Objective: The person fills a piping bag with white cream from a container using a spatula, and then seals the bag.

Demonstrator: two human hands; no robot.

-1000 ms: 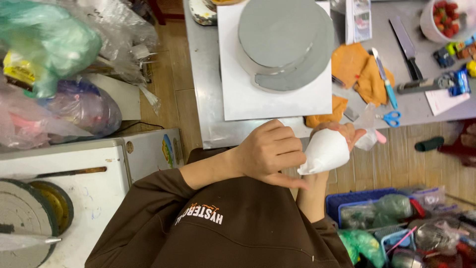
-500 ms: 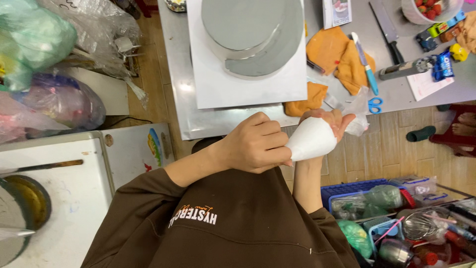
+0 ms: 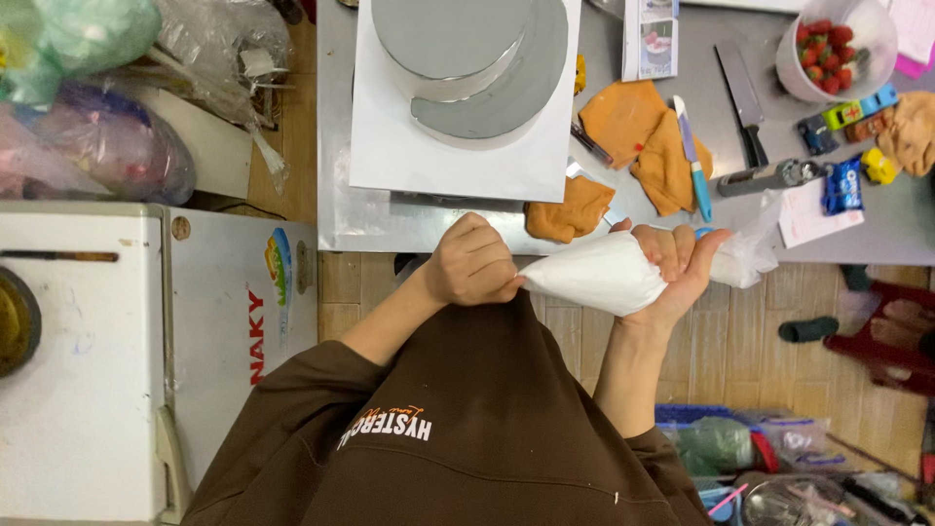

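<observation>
A white cream-filled piping bag (image 3: 594, 275) lies level between my hands, in front of my brown sweatshirt (image 3: 458, 429). My left hand (image 3: 472, 263) is closed around the bag's narrow tip. My right hand (image 3: 682, 265) cups the wide end, where the loose clear plastic (image 3: 745, 255) bunches out past the fingers. Both hands hover just off the near edge of the steel table (image 3: 341, 219). On that table stands a smooth grey round cake (image 3: 467, 49) on a white square board (image 3: 438, 156).
Orange cloths (image 3: 643, 131), a blue-handled spatula (image 3: 693, 161), a knife (image 3: 742, 97), a tub of strawberries (image 3: 836, 54) and small toy cars (image 3: 857, 107) lie on the table's right. A white cabinet (image 3: 146, 351) stands left, filled plastic bags (image 3: 107, 146) behind it. A red stool (image 3: 891, 331) and a blue crate (image 3: 721, 438) sit right.
The bag has swung from tilted to nearly level and the hands have spread apart along it. The view has shifted, so the table sits further right in the frame.
</observation>
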